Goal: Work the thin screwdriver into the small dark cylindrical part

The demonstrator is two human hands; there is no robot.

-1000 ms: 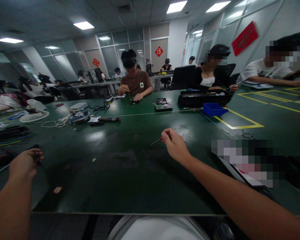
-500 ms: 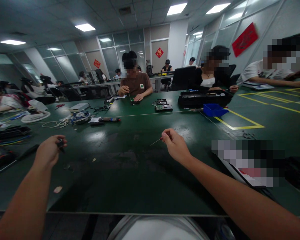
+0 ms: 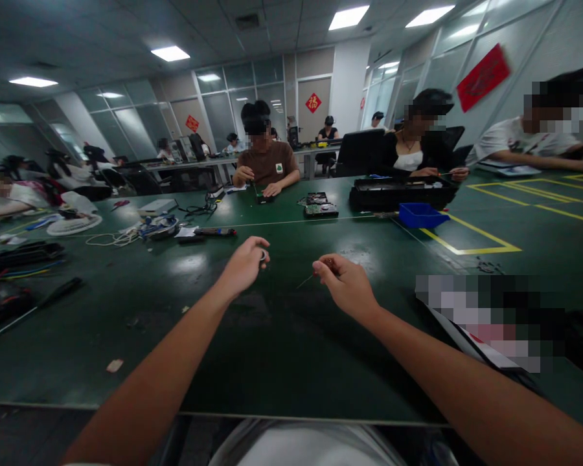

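My left hand [image 3: 243, 266] is over the middle of the table with fingers curled round a small dark piece with a pale round end [image 3: 263, 256]. What that piece is, I cannot make out. To its right, my right hand [image 3: 344, 279] is closed on a thin screwdriver [image 3: 307, 281]. The slim metal shaft points left and down, and a bit of red shows at the fingertips. Most of the handle is hidden in the palm. A gap of table separates the two hands.
Beyond my hands lie opened hard drives [image 3: 320, 210], a blue tray [image 3: 422, 215] and a long black housing [image 3: 402, 193]. Cables [image 3: 158, 226] and a dark tool [image 3: 216, 232] lie back left. A long screwdriver [image 3: 53, 294] is at left. Co-workers sit across the table.
My left hand has swung from the far left to the middle, near my right hand, still holding the small piece. My right hand has barely shifted and keeps the screwdriver.
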